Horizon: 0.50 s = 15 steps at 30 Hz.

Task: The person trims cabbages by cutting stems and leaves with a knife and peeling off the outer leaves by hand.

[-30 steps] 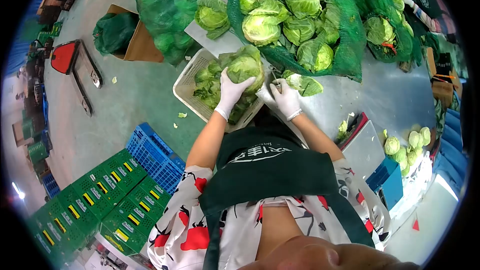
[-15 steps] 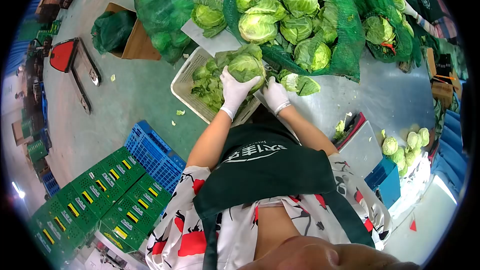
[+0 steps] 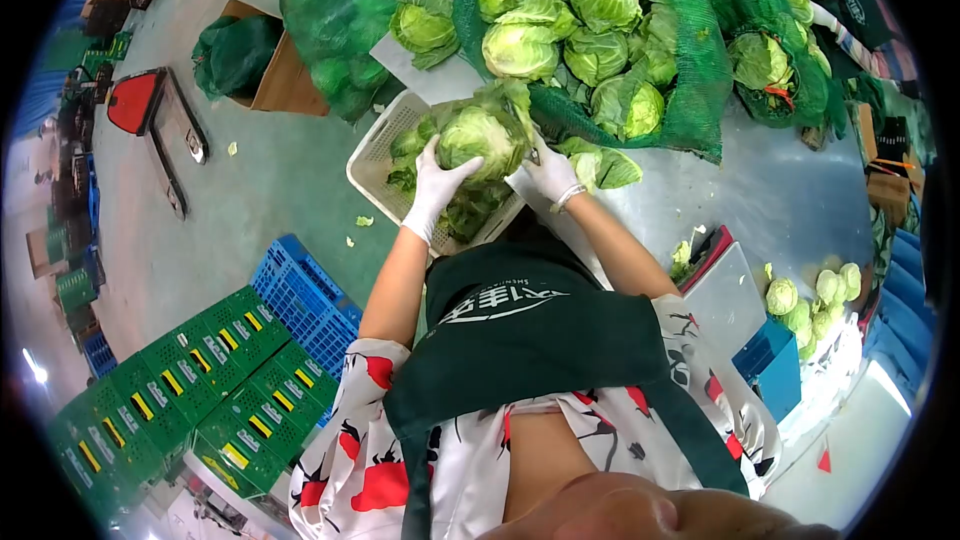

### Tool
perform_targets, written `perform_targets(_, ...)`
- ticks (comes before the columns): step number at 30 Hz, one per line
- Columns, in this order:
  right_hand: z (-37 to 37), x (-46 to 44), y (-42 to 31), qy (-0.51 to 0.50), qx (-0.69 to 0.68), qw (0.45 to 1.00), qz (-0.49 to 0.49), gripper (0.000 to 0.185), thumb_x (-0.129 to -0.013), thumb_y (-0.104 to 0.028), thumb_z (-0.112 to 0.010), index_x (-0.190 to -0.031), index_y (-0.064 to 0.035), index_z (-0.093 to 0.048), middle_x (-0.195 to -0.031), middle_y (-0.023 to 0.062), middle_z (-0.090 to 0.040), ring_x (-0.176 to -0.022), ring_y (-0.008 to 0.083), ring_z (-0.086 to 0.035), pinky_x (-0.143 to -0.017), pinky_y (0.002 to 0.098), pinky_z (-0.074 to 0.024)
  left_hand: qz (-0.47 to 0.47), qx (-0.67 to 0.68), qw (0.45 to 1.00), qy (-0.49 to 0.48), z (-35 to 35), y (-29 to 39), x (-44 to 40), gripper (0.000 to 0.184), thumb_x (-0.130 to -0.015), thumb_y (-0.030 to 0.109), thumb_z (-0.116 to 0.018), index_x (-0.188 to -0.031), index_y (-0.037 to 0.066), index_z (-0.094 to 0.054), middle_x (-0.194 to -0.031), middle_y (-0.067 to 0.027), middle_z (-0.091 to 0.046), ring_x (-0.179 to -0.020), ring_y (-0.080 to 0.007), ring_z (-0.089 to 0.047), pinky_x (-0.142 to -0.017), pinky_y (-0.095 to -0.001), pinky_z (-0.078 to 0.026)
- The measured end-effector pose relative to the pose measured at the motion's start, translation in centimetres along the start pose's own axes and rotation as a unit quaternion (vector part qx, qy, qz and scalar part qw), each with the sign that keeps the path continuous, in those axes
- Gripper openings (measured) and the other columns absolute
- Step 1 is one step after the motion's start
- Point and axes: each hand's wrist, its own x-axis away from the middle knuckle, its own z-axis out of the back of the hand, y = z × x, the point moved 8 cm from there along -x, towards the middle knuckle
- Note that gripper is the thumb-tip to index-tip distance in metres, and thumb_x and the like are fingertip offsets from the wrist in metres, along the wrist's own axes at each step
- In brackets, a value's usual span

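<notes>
A cabbage (image 3: pixel 475 143) is held over the cream plastic basket (image 3: pixel 365 168), its pale green head facing me. My left hand (image 3: pixel 438 185), in a white glove, grips it from the lower left with thumb and fingers spread around its side. My right hand (image 3: pixel 550 175), gloved too, is at the cabbage's right side, its fingers closed on a loose outer leaf (image 3: pixel 515 105) that stands away from the head. The right fingertips are partly hidden. Torn green leaves (image 3: pixel 465 215) lie in the basket below. A cut leaf piece (image 3: pixel 612 170) rests on the metal table to the right.
A green mesh sack (image 3: pixel 700 90) full of cabbages lies open on the metal table (image 3: pixel 690 185). Trimmed cabbages (image 3: pixel 825 295) are beyond a scale-like device (image 3: pixel 725 300). Green crates (image 3: pixel 180 380) and a pallet jack (image 3: pixel 150 110) stand left. Another person's sleeve (image 3: pixel 855 45) shows top right.
The cabbage has turned, showing a paler face. An outer leaf now stands up at its right. My left hand has shifted slightly left and down around it.
</notes>
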Motion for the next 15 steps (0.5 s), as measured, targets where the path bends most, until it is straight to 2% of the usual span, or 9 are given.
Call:
perform_targets(1, -0.2, -0.2, -0.4, -0.022, -0.004, 1.000, 0.010, 0.072, -0.089, -0.029, -0.061, -0.153, -0.0312, -0.029, -0.094, 0.0264, -0.068, -0.087, 0.0442, -0.065, -0.078, 0.0504, -0.0523, 0.002, 0.008, 1.000, 0.017, 0.7, 0.3, 0.4, 0.115, -0.064, 0.049, -0.088, -0.148, -0.005, -0.031, -0.143, -0.0290, -0.039, -0.134, -0.0378, -0.042, -0.113, -0.0396, -0.036)
perform_targets(4, 0.1, 0.5, -4.0, -0.039, -0.005, 0.995, 0.088, 0.074, -0.089, -0.028, -0.060, -0.154, -0.0308, -0.026, -0.095, 0.0264, -0.068, -0.087, 0.0433, -0.066, -0.079, 0.0498, -0.0523, 0.019, 0.020, 0.998, 0.056, -0.2, 0.2, 0.4, 0.115, -0.063, 0.051, -0.088, -0.146, -0.006, -0.033, -0.143, -0.0303, -0.039, -0.133, -0.0378, -0.043, -0.113, -0.0395, -0.036)
perform_targets(5, 0.3, 0.9, -5.0, -0.009, -0.008, 0.993, 0.114, 0.068, -0.089, -0.027, -0.061, -0.152, -0.0279, -0.034, -0.096, 0.0256, -0.068, -0.087, 0.0422, -0.066, -0.080, 0.0483, -0.0526, 0.004, 0.026, 0.995, 0.095, -0.4, -0.5, 0.1, 0.107, -0.068, 0.045, -0.087, -0.145, -0.006, -0.033, -0.139, -0.0281, -0.046, -0.127, -0.0345, -0.050, -0.107, -0.0409, -0.042)
perform_targets(8, 0.3, 0.9, -1.6, 0.043, -0.142, 0.989, 0.000, 0.061, -0.088, -0.026, -0.063, -0.146, -0.0225, -0.045, -0.096, 0.0250, -0.069, -0.088, 0.0412, -0.067, -0.081, 0.0473, -0.0530, 0.034, 0.300, 0.953, 0.011, -0.7, -1.8, 1.2, 0.096, -0.075, 0.033, -0.086, -0.144, -0.006, -0.032, -0.131, -0.0232, -0.055, -0.119, -0.0294, -0.058, -0.099, -0.0396, -0.049)
perform_targets(9, -1.4, -1.1, 2.7, 0.054, -0.132, 0.989, -0.034, 0.052, -0.089, -0.021, -0.063, -0.140, -0.0179, -0.052, -0.080, 0.0122, -0.069, -0.066, 0.0220, -0.066, -0.062, 0.0341, -0.0538, 0.056, 0.332, 0.942, -0.002, -0.6, -2.3, 1.7, 0.094, -0.075, 0.029, -0.086, -0.144, -0.005, -0.033, -0.130, -0.0220, -0.056, -0.117, -0.0282, -0.059, -0.097, -0.0381, -0.050)
perform_targets(10, -0.2, -0.5, 2.8, 0.050, -0.119, 0.991, -0.043, 0.049, -0.090, -0.021, -0.063, -0.137, -0.0129, -0.054, -0.073, 0.0071, -0.066, -0.058, 0.0162, -0.062, -0.056, 0.0318, -0.0516, 0.075, 0.363, 0.928, -0.016, -0.5, -2.6, 2.0, 0.092, -0.076, 0.025, -0.085, -0.145, -0.004, -0.033, -0.129, -0.0207, -0.057, -0.115, -0.0271, -0.060, -0.096, -0.0366, -0.051)
perform_targets(12, 0.4, 0.2, 3.4, 0.017, -0.048, 0.999, -0.003, 0.049, -0.092, -0.028, -0.064, -0.137, -0.0103, -0.053, -0.073, 0.0068, -0.066, -0.055, 0.0172, -0.061, -0.054, 0.0330, -0.0508, 0.117, 0.425, 0.896, -0.048, -0.8, -3.1, 2.4, 0.088, -0.077, 0.017, -0.085, -0.145, -0.003, -0.033, -0.128, -0.0181, -0.059, -0.111, -0.0247, -0.063, -0.093, -0.0335, -0.052)
perform_targets(15, 4.1, 2.8, 0.0, 0.012, -0.137, 0.986, -0.092, 0.053, -0.095, -0.042, -0.057, -0.134, -0.0067, -0.056, -0.086, 0.0257, -0.069, -0.082, 0.0423, -0.067, -0.074, 0.0464, -0.0541, 0.029, 0.407, 0.907, -0.103, -2.8, -0.5, 1.2, 0.085, -0.076, 0.019, -0.085, -0.143, -0.001, -0.037, -0.128, -0.0167, -0.058, -0.113, -0.0228, -0.061, -0.094, -0.0333, -0.051)
